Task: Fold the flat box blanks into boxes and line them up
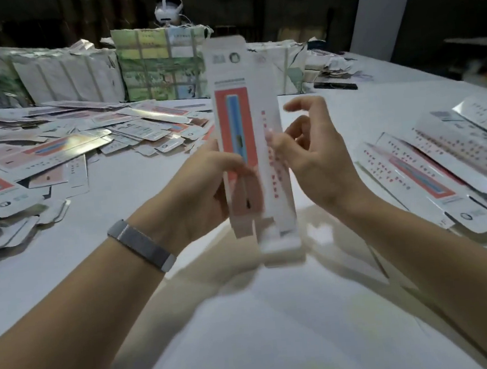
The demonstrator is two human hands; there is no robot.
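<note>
Left hand (pixel 205 176) grips one blank (pixel 247 142) upright above the bench (pixel 249 317), half-formed; right hand (pixel 310 154) touches its edge, fingers loose. A few boxes (pixel 442 165) lie lined up right; a big pile (pixel 54 149) left remains.

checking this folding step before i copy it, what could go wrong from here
1. Only the left hand grips the upright box; the right hand just touches its edge with loosely curled fingers, so the box could twist or slip.
2. The bottom flaps hang open above the table and might crease if pushed down.
3. The heap of flat blanks sprawls close by, so the lined-up folded boxes could get mixed in.
</note>
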